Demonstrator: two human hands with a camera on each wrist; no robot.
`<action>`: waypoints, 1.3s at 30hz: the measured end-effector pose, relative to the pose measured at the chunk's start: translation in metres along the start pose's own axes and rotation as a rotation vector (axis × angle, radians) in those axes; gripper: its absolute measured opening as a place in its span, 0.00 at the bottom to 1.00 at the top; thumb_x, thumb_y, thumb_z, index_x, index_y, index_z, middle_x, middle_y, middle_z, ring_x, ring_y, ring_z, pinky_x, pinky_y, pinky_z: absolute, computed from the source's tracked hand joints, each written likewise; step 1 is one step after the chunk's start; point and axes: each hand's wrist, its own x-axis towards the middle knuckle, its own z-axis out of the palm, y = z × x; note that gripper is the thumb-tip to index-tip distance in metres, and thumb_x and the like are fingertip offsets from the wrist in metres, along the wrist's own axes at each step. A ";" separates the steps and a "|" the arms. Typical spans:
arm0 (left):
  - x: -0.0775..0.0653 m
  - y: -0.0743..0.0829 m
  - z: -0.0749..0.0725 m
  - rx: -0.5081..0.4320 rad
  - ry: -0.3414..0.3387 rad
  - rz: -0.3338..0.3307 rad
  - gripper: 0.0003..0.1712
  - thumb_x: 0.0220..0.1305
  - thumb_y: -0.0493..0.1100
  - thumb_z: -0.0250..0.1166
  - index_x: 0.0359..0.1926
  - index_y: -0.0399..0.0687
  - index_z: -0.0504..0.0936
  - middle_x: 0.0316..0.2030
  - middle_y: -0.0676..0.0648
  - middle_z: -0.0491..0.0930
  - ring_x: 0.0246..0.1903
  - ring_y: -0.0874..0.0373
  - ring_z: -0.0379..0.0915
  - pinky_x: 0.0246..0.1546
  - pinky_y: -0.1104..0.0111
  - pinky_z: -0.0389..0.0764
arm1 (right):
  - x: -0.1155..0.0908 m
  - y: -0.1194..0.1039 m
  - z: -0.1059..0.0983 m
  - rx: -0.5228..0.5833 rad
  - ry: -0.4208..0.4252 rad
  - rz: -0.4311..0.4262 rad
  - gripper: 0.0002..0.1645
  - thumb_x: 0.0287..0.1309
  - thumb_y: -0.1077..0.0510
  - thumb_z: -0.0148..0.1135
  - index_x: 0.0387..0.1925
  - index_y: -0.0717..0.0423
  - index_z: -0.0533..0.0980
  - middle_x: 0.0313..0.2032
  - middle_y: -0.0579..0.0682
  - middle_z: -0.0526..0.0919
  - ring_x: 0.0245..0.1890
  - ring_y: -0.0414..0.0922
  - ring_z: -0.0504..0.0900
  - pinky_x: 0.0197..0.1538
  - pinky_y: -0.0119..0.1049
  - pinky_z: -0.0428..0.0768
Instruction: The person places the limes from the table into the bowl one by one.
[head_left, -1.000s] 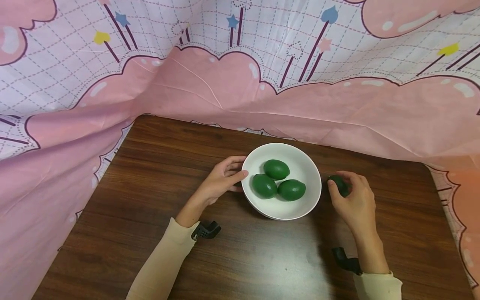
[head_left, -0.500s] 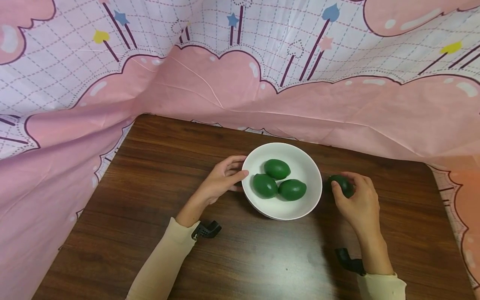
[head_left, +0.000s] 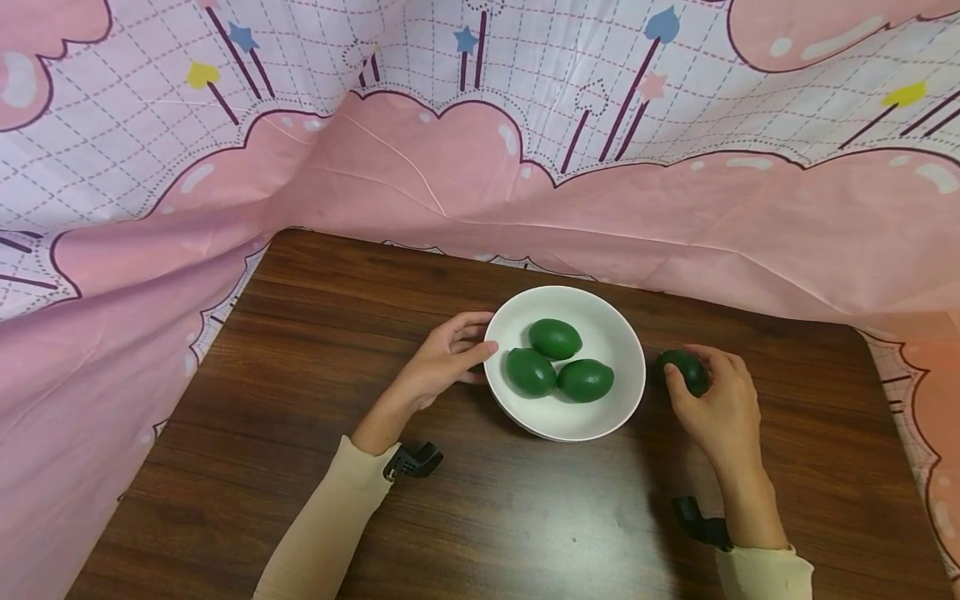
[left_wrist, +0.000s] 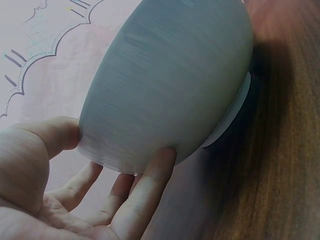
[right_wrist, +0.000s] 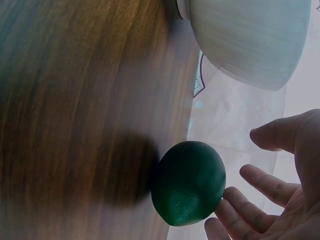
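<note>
A white bowl stands on the table with several limes inside: one lime at the back, one lime at the left and one lime at the right. My left hand holds the bowl's left side, thumb at the rim and fingertips against the outer wall, as the left wrist view shows. To the right of the bowl, another lime rests on the table. My right hand is around it with fingers spread; in the right wrist view a fingertip is right at the lime and the thumb stands apart.
The dark wooden table extends on both sides of the bowl. A pink and white patterned cloth hangs behind it and along its sides. Black wrist mounts sit on both forearms.
My right hand has shifted slightly right and its thumb has come away from the lime's left end, so more of the lime shows. My left hand stays at the bowl.
</note>
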 end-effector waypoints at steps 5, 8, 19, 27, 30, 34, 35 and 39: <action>0.001 -0.002 0.000 -0.008 -0.002 0.007 0.31 0.76 0.39 0.64 0.76 0.46 0.69 0.68 0.33 0.73 0.62 0.40 0.78 0.47 0.52 0.92 | 0.000 0.003 0.000 0.001 -0.004 -0.003 0.27 0.66 0.53 0.68 0.62 0.62 0.80 0.62 0.69 0.79 0.59 0.67 0.77 0.54 0.65 0.73; 0.001 -0.003 -0.001 -0.014 -0.003 0.012 0.31 0.76 0.39 0.64 0.76 0.46 0.69 0.69 0.33 0.73 0.62 0.40 0.78 0.47 0.51 0.91 | 0.001 0.005 0.000 -0.006 -0.018 0.005 0.28 0.67 0.52 0.67 0.63 0.62 0.80 0.63 0.70 0.78 0.60 0.68 0.76 0.54 0.65 0.73; 0.001 -0.002 0.000 -0.009 0.000 0.008 0.31 0.76 0.40 0.64 0.75 0.47 0.69 0.68 0.33 0.73 0.62 0.41 0.78 0.47 0.51 0.91 | 0.001 0.012 0.001 -0.034 -0.068 0.036 0.31 0.67 0.50 0.66 0.66 0.63 0.77 0.65 0.73 0.75 0.62 0.70 0.73 0.53 0.68 0.73; 0.000 -0.001 0.000 -0.008 0.000 0.010 0.31 0.76 0.39 0.64 0.76 0.47 0.69 0.69 0.33 0.73 0.61 0.43 0.79 0.47 0.51 0.91 | 0.000 0.014 0.001 -0.048 -0.076 0.027 0.32 0.67 0.49 0.67 0.66 0.63 0.77 0.62 0.72 0.76 0.57 0.68 0.76 0.47 0.62 0.75; 0.000 -0.002 0.000 -0.010 0.001 0.007 0.31 0.75 0.39 0.64 0.76 0.47 0.69 0.68 0.34 0.73 0.61 0.44 0.79 0.47 0.51 0.91 | 0.000 0.014 0.001 -0.059 -0.075 0.024 0.32 0.67 0.49 0.68 0.66 0.62 0.77 0.61 0.72 0.77 0.55 0.68 0.77 0.44 0.57 0.75; 0.000 -0.002 -0.001 -0.009 0.005 0.007 0.31 0.75 0.39 0.64 0.75 0.47 0.69 0.68 0.34 0.74 0.61 0.43 0.79 0.47 0.51 0.91 | 0.000 0.015 0.002 -0.068 -0.074 0.029 0.32 0.66 0.49 0.69 0.66 0.62 0.77 0.61 0.72 0.77 0.54 0.68 0.78 0.43 0.55 0.75; 0.000 -0.002 -0.001 -0.009 0.006 0.007 0.31 0.75 0.39 0.64 0.75 0.47 0.69 0.68 0.34 0.74 0.61 0.42 0.79 0.47 0.51 0.91 | 0.000 0.015 0.003 -0.069 -0.074 0.031 0.32 0.66 0.49 0.69 0.66 0.62 0.77 0.61 0.72 0.77 0.54 0.68 0.78 0.43 0.55 0.75; 0.000 -0.002 -0.001 -0.009 0.005 0.003 0.31 0.75 0.40 0.65 0.76 0.48 0.69 0.69 0.34 0.74 0.62 0.42 0.79 0.47 0.50 0.91 | 0.000 0.015 0.005 -0.071 -0.070 0.039 0.32 0.65 0.50 0.70 0.65 0.61 0.76 0.60 0.71 0.78 0.55 0.68 0.78 0.43 0.56 0.75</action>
